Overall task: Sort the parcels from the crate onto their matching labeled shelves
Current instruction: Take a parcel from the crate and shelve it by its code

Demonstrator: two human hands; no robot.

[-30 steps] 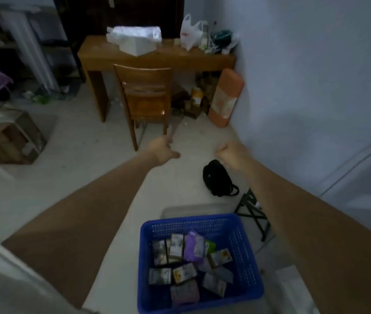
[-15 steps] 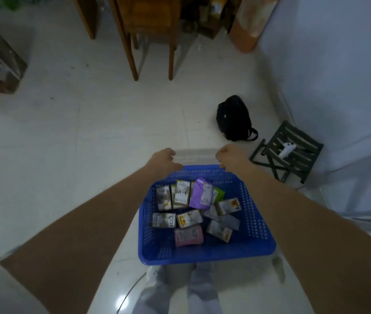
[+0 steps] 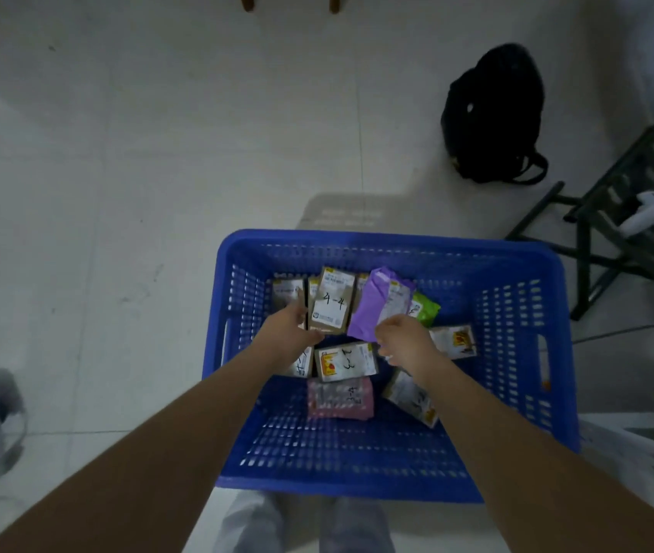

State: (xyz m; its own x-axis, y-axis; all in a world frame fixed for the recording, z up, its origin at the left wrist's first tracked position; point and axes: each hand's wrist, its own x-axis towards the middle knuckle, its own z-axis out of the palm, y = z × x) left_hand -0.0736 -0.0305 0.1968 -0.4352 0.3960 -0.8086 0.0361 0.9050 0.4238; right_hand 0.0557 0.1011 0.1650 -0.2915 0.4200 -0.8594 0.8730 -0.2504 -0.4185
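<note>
Both my hands, above the far rim half a second ago, now inside the blue crate (image 3: pixel 517 464) at frame centre: left hand (image 3: pixel 289 327) touching the 4-4 parcel (image 3: pixel 333 303), right hand (image 3: pixel 405 339) at the purple parcel (image 3: pixel 375 307), grips not discernible; sorting begins.

The floor (image 3: pixel 118 173) is pale and made of big tiles, and the light is dim. A black bag (image 3: pixel 491 113) lies at the upper right. A dark folding stool (image 3: pixel 613 249) stands by the right edge. Two wooden chair legs (image 3: pixel 247 2) poke in at the top.
</note>
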